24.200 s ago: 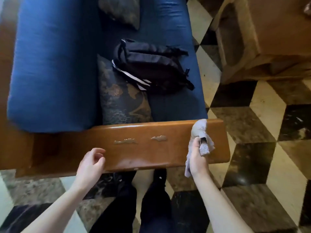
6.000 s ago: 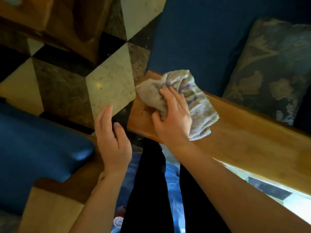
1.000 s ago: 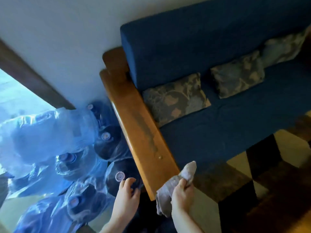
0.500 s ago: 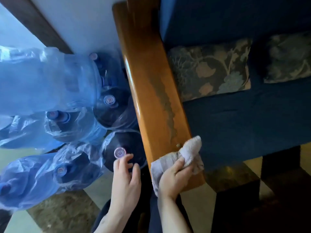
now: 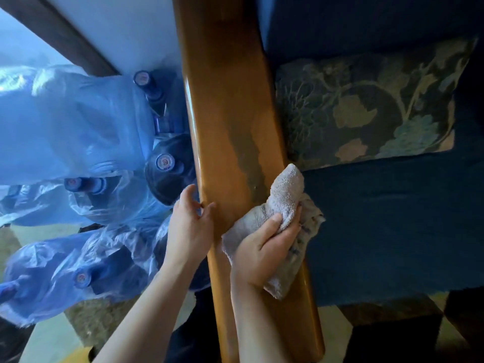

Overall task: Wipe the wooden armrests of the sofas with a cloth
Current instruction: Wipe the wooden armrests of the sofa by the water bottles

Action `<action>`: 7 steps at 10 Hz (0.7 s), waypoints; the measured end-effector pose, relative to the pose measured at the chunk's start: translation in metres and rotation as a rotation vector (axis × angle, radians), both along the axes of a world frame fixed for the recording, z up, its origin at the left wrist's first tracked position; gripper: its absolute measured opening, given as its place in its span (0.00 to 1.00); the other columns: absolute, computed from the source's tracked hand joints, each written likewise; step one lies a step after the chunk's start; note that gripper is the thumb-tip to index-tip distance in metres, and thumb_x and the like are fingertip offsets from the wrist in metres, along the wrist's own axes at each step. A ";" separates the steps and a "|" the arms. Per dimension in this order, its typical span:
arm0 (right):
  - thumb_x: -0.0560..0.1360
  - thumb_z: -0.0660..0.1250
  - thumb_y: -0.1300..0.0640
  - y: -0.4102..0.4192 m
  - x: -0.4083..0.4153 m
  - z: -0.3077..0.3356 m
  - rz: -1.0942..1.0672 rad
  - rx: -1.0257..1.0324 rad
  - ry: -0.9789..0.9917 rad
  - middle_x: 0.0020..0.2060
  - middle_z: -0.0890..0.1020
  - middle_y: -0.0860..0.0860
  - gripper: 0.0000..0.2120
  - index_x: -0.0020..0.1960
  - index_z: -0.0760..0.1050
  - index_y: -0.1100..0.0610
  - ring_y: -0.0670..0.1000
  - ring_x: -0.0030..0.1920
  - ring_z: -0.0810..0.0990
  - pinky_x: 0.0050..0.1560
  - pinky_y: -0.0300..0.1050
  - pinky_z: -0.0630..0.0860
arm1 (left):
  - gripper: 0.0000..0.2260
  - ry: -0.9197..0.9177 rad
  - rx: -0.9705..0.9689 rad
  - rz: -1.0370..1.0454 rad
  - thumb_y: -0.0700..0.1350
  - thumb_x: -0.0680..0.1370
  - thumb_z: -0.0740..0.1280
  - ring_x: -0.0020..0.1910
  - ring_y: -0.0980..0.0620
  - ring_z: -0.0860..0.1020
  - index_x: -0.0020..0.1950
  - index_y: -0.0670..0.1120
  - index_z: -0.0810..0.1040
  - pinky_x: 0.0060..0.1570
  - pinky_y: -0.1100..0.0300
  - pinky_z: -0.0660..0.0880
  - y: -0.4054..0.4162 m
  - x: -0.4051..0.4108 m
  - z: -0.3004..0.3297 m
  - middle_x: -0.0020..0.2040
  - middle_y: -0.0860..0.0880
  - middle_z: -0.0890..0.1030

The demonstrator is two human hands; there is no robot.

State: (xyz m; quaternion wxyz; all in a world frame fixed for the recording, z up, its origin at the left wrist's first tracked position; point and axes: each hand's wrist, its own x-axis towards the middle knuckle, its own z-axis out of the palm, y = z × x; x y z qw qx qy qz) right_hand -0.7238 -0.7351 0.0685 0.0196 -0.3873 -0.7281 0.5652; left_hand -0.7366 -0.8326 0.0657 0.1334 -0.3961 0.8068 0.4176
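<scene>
A long glossy wooden armrest (image 5: 225,108) of a blue sofa (image 5: 392,226) runs from the top of the view down to the bottom centre. A dull smeared streak lies along its right half. My right hand (image 5: 264,250) grips a bunched grey cloth (image 5: 282,200) and presses it on the armrest's right side, near the seat cushion. My left hand (image 5: 190,226) rests against the armrest's left edge, thumb on the wood and fingers loosely curled, holding nothing.
Several large blue water bottles (image 5: 165,163) wrapped in clear plastic stand on the floor left of the armrest, close to my left hand. A floral cushion (image 5: 366,100) lies on the sofa seat beside the armrest. A white wall and dark wooden frame (image 5: 65,40) are behind.
The view has closed in over the armrest. My right hand has slid the cloth farther up the armrest from its front end, and my left hand has moved from the bottles onto the armrest's left edge.
</scene>
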 end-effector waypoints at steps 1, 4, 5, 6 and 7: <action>0.85 0.54 0.45 -0.011 -0.040 -0.018 0.002 0.187 0.184 0.67 0.81 0.61 0.27 0.78 0.70 0.58 0.59 0.65 0.83 0.60 0.62 0.81 | 0.21 0.002 -0.063 -0.050 0.49 0.83 0.67 0.54 0.51 0.79 0.75 0.54 0.68 0.43 0.61 0.72 -0.009 -0.034 0.005 0.64 0.47 0.79; 0.86 0.55 0.48 -0.038 -0.102 -0.029 0.110 0.249 0.259 0.62 0.84 0.60 0.25 0.72 0.74 0.65 0.58 0.63 0.84 0.59 0.61 0.82 | 0.22 0.085 -0.125 -0.050 0.48 0.82 0.68 0.42 0.59 0.79 0.76 0.56 0.71 0.43 0.58 0.74 -0.043 -0.109 0.000 0.46 0.56 0.81; 0.86 0.55 0.48 -0.048 -0.121 -0.032 0.097 0.257 0.279 0.61 0.84 0.61 0.26 0.73 0.73 0.65 0.58 0.60 0.85 0.56 0.61 0.83 | 0.26 0.069 -0.065 -0.051 0.48 0.81 0.70 0.38 0.62 0.80 0.78 0.58 0.68 0.44 0.55 0.82 -0.052 -0.125 -0.005 0.40 0.61 0.79; 0.86 0.56 0.49 -0.061 -0.145 -0.036 0.075 0.283 0.299 0.61 0.84 0.61 0.25 0.72 0.73 0.66 0.58 0.59 0.85 0.55 0.62 0.83 | 0.32 0.043 0.004 -0.005 0.46 0.78 0.75 0.33 0.61 0.82 0.79 0.61 0.67 0.38 0.64 0.80 -0.062 -0.135 -0.012 0.38 0.57 0.83; 0.85 0.56 0.49 -0.073 -0.172 -0.038 0.096 0.271 0.281 0.64 0.82 0.61 0.25 0.72 0.74 0.65 0.60 0.63 0.83 0.60 0.64 0.81 | 0.35 0.013 0.025 0.002 0.45 0.75 0.78 0.26 0.61 0.79 0.78 0.63 0.68 0.32 0.63 0.77 -0.071 -0.140 -0.016 0.30 0.54 0.81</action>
